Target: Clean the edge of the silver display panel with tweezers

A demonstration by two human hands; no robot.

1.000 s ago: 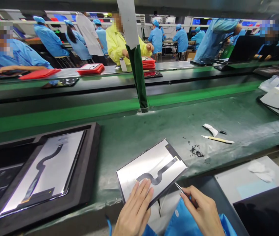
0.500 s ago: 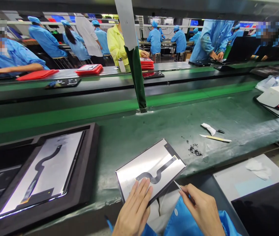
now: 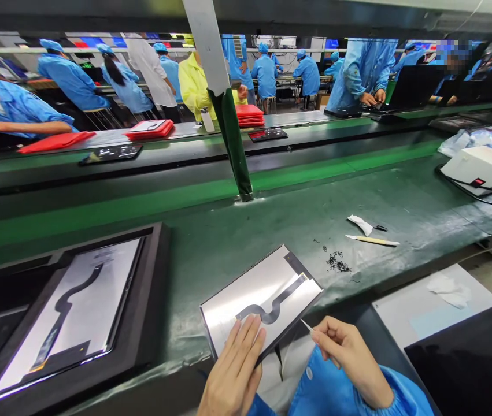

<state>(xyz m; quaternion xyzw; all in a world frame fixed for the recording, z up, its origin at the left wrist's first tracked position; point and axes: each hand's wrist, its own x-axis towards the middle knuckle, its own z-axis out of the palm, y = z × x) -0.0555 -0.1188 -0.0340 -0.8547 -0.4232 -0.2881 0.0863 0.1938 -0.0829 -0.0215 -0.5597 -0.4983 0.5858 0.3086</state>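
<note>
A display panel (image 3: 267, 277) with a silvery back and a dark curved ribbon cable (image 3: 287, 294) lies tilted at the near edge of the green bench. My left hand (image 3: 237, 361) rests flat on its lower left part, fingers stretched over the surface and covering the cable's lower end. To the right, my right hand (image 3: 343, 349) pinches thin pointed metal tweezers (image 3: 307, 326), their tip close to the panel's near edge. Whether the tip touches the panel I cannot tell. Black scraps (image 3: 337, 262) lie beyond the panel on the right.
On the left, a dark foam tray (image 3: 154, 277) holds a similar panel (image 3: 93, 303). A yellow-handled blade (image 3: 371, 240) and a white-wrapped tool (image 3: 361, 225) lie right. A post (image 3: 232, 144) stands behind; a white device (image 3: 480, 164) sits far right. Co-workers sit and stand beyond.
The view has shifted slightly. My right hand has turned and drawn the tweezers a little left along the panel's near edge. My left hand stays on the panel.
</note>
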